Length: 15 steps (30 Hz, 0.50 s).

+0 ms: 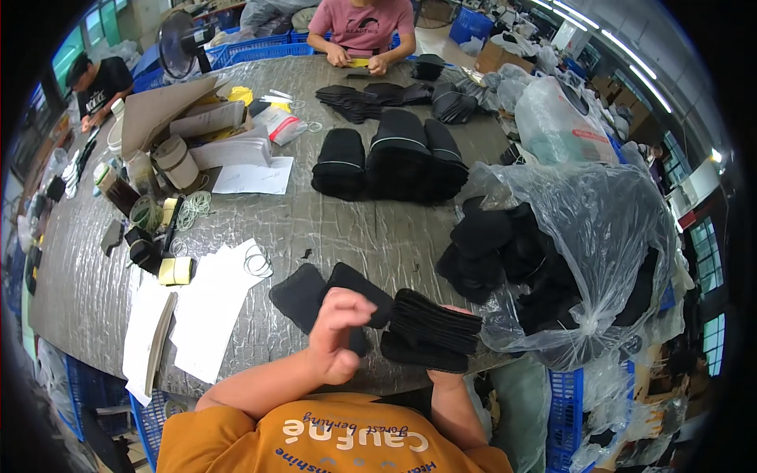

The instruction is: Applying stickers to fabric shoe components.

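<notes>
My right hand (446, 378) grips a thick stack of black fabric pieces (434, 327). Most of that hand is hidden beneath the stack, whose layered edges face up. To the left of it, my left hand (335, 335) is raised with nothing in it, its fingers loosely curled and the thumb apart. Under and behind this hand, a few loose black pieces with rounded corners (298, 298) lie on the table. A clear plastic bag (587, 236) on the right has more black pieces (481, 244) spilling from its mouth.
Banded black bundles (402, 154) stand mid-table (347, 229), with fanned black stacks (355, 102) behind. White papers (217, 315), rubber bands (193, 206), a yellow-wrapped roll (175, 271) and jars (175, 160) sit on the left. Across the table, a person in pink (363, 27) handles a yellow item.
</notes>
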Available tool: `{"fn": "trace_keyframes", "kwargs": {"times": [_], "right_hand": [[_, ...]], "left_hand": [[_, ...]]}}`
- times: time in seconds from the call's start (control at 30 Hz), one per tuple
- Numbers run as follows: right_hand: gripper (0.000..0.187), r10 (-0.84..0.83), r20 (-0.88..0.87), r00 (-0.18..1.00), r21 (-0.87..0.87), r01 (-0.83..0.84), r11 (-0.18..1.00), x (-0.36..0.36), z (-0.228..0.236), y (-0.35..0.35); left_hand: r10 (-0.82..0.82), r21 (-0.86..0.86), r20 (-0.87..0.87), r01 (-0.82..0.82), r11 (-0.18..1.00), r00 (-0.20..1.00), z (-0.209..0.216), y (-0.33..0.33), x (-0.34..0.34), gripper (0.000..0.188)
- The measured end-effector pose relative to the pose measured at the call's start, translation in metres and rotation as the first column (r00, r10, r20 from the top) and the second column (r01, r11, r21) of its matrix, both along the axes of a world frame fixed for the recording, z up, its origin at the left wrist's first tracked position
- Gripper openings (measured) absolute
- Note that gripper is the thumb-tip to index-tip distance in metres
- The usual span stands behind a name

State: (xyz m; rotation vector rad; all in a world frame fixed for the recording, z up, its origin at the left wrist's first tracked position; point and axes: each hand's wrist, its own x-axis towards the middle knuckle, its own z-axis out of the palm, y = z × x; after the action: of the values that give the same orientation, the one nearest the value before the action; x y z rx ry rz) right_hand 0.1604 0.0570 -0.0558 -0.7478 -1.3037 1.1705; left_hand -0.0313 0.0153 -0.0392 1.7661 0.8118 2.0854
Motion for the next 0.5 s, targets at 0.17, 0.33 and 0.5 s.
{"fn": "trace_keyframes", "kwargs": {"times": [0.17, 0.33, 0.5], "right_hand": [[0.045, -0.006, 0.020, 1.000, 0.011, 0.006, 1.000, -0.001, -0.006, 0.001], [0.034, 0.064, 0.222, 0.973, 0.020, -0.070, 0.997, -0.015, 0.013, -0.007], [0.028, 0.123, 0.065, 0.990, -0.102, -0.116, 0.988, -0.014, 0.003, -0.004]], "left_hand": [[-0.328, -0.379, -0.011, 0.300, 0.876, 0.945, 0.045, -0.012, -0.011, 0.015], [-0.318, -0.559, -0.084, 0.219, 0.800, 0.944, 0.048, -0.017, -0.008, 0.016], [-0.253, -0.462, -0.417, 0.036, 0.886, 0.873, 0.055, -0.008, -0.015, 0.032]]}}
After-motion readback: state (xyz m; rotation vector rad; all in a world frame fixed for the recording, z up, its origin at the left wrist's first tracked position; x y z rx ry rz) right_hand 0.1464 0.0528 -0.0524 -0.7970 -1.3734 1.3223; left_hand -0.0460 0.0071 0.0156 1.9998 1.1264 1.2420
